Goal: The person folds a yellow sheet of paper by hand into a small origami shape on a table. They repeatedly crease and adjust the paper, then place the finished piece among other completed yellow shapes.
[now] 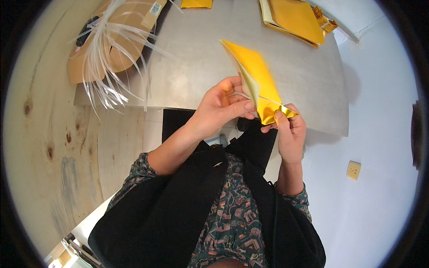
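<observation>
At the far left corner of the grey tabletop (201,58) lies a brown cardboard piece (118,42), and over it a bundle of white plastic strips (111,58) that hangs past the near edge. A loose strip could slide off there if something brushes it.

The left hand (221,109) is closed around the lower part of a folded gold foil sheet (257,78), with the thumb pressed on it near the fold. The sheet is held in the air above the near edge of the tabletop, and its pointed end stands up and away from the person. A thin white strip (263,99) seems to cross the sheet between the two hands; I cannot tell if it is tied.

The right hand (289,134) pinches the bottom corner of the foil, fingers tightly closed on it. I think the foil may crease in the wrong place or tear if both hands pull apart too hard, because only the corner is gripped. The strip could also slip from the smooth foil.

At the far right edge rests a stack of gold foil sheets (297,20), well apart from the hands.
</observation>
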`<state>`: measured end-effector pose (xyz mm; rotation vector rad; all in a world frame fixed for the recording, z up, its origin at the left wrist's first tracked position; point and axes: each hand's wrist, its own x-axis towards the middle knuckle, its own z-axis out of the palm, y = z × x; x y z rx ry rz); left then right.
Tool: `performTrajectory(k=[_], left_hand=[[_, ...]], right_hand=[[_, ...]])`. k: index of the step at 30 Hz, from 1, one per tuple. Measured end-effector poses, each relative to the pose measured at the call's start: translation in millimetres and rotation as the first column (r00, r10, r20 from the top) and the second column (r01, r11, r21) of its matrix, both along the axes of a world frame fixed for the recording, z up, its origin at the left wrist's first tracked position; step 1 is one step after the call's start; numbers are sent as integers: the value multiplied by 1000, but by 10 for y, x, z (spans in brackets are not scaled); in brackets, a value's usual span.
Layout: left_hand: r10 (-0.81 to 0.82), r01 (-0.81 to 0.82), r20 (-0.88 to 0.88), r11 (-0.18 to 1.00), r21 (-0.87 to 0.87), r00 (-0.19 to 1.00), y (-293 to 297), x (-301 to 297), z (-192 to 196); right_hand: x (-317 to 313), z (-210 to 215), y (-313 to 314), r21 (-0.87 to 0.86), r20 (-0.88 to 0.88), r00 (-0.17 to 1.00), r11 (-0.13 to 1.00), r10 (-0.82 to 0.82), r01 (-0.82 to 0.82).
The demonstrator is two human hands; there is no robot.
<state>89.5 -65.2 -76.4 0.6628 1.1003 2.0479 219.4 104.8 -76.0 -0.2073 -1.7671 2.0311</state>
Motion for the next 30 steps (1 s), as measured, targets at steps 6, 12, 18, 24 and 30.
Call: performTrajectory(k=[6, 12, 18, 24, 30], left_hand=[[-14, 22, 76, 995, -101, 997, 10, -26, -1], [1, 14, 92, 986, -166, 996, 34, 25, 23], [-101, 146, 259, 976, -163, 961, 23, 41, 24], [-27, 72, 234, 980, -185, 972, 34, 63, 70], [-55, 90, 154, 970, -227, 987, 40, 50, 95]], right_hand=[[24, 62, -16, 27, -18, 994, 994, 105, -104], [-22, 63, -56, -67, 37, 995, 993, 94, -92], [7, 106, 60, -32, 128, 978, 986, 167, -164], [7, 105, 4, -60, 20, 997, 995, 80, -79], [1, 101, 59, 43, 54, 998, 999, 28, -31]])
